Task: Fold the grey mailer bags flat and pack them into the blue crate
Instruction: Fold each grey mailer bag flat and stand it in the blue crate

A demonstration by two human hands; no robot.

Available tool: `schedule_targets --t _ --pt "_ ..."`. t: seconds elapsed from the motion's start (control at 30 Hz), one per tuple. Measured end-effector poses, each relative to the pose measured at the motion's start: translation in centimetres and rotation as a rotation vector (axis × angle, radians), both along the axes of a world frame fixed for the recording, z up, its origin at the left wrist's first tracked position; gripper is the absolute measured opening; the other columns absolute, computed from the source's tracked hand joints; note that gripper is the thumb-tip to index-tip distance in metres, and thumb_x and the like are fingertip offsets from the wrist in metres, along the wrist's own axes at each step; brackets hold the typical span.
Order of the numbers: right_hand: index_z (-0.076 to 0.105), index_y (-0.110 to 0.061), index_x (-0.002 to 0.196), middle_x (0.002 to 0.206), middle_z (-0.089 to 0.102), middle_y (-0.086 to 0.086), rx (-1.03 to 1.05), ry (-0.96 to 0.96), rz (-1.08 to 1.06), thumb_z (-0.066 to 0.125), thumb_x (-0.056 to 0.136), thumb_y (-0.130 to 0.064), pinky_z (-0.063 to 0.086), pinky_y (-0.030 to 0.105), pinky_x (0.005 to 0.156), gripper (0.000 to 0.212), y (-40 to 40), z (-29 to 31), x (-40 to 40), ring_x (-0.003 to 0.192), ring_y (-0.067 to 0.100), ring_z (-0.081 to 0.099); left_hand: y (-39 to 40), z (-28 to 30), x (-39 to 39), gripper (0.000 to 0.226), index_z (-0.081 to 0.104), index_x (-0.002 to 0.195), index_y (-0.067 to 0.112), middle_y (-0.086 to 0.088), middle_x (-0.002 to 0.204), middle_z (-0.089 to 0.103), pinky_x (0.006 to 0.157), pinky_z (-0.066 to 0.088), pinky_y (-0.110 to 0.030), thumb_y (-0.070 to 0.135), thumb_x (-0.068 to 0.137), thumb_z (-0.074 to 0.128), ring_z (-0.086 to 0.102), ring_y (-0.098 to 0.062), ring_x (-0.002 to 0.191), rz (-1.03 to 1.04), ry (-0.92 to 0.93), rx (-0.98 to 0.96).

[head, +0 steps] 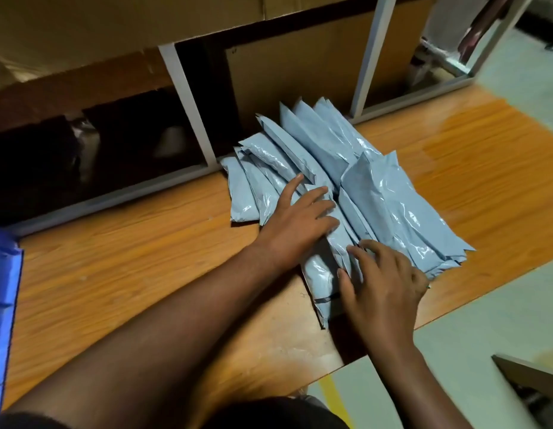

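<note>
A fanned pile of several grey mailer bags (377, 193) lies on the wooden table (129, 274), leaning back against the shelving. My left hand (300, 218) lies flat with spread fingers on the bags at the pile's left side. My right hand (383, 283) rests with loosely bent fingers on the near end of a long folded bag (321, 274) that sticks out toward me. Only a corner of the blue crate (2, 305) shows, at the far left edge of the view.
White metal shelf uprights (188, 109) and cardboard panels (293, 72) stand right behind the pile. The table's right edge runs diagonally, with pale floor (485, 335) beyond it. A grey object (529, 376) pokes in at the lower right.
</note>
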State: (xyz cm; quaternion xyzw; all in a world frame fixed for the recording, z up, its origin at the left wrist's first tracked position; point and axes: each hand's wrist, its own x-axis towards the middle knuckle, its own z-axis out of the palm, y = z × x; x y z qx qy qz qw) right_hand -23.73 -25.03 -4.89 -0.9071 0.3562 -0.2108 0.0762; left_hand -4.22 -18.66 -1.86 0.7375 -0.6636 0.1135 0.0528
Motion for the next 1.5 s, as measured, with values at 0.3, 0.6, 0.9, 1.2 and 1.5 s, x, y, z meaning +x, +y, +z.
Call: schedule_targets --t 0.3,0.6,0.9,1.2,1.5 --pt "0.044 -0.017 0.154 0.157 0.047 -0.001 0.139 -0.162 0.278 0.066 0.095 -0.040 0.044 0.041 0.105 0.067 1.3 1.8 0.1 0.137 0.023 0.051 7.4 3.0 0.0 0.017 0.076 0.112 0.020 -0.001 0.124 0.070 0.121 0.017 -0.061 0.023 0.097 0.069 0.058 -0.026 0.129 0.031 0.119 -0.338" --pt "0.066 -0.024 0.135 0.140 0.064 -0.006 0.258 -0.206 0.794 0.061 0.080 -0.009 0.046 0.041 0.106 0.057 8.0 2.6 8.2 0.129 0.021 0.060 23.7 -0.4 0.4 0.017 0.078 0.101 0.019 0.003 0.117 0.070 0.117 0.025 -0.057 0.019 0.084 0.075 0.062 -0.020 0.119 0.511 0.225 -0.495" --pt "0.062 -0.024 0.142 0.154 0.052 0.005 -0.032 0.110 1.158 0.072 0.090 -0.016 0.043 0.052 0.105 0.053 13.7 -7.9 17.6 0.143 0.034 0.046 33.2 -9.9 1.9 0.027 0.068 0.108 0.024 0.002 0.133 0.063 0.114 0.037 -0.049 0.010 0.086 0.073 0.057 -0.024 0.126 0.800 0.421 -0.285" --pt "0.052 -0.024 0.150 0.161 0.043 -0.003 0.109 0.168 1.079 0.042 0.107 -0.040 0.023 0.052 0.124 0.048 14.8 -4.6 18.0 0.154 0.021 0.030 31.7 -9.0 2.8 0.030 0.070 0.123 0.017 0.002 0.141 0.061 0.113 0.040 -0.040 0.030 0.100 0.055 0.054 -0.017 0.133 0.830 0.459 -0.433" --pt "0.047 -0.024 0.153 0.162 0.042 0.005 0.040 0.327 0.811 0.026 0.110 -0.042 0.020 0.054 0.124 0.052 20.7 -8.1 22.2 0.151 0.031 0.034 29.5 -11.3 6.6 0.085 0.037 0.158 0.014 -0.003 0.166 0.030 0.128 0.014 -0.042 0.054 0.102 -0.013 0.020 -0.019 0.156 0.995 0.452 -0.020"
